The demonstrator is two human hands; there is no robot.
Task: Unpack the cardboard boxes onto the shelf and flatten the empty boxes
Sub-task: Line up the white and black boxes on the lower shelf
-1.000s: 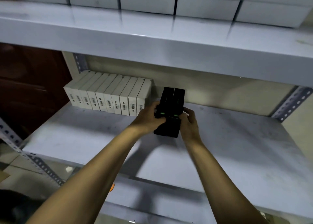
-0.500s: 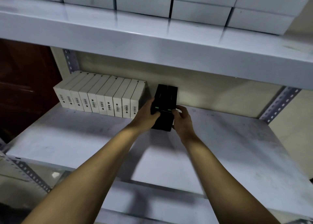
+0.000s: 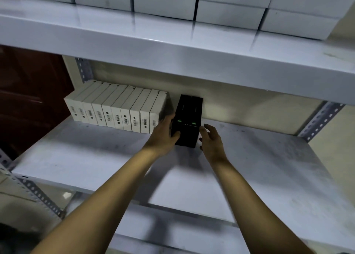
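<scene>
Two upright black boxes (image 3: 189, 119) on shelf (image 3: 249, 167), long axes rearward

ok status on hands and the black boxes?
Left hand grips black boxes. Right hand open, just off them. Boxes on shelf beside white boxes. Nothing blocking.

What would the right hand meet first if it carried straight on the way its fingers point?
Probably the right side of the black boxes; the right hand sits just beside them, though depth is unclear.

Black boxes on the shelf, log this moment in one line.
black boxes on shelf | left hand holds | right hand open beside
</scene>
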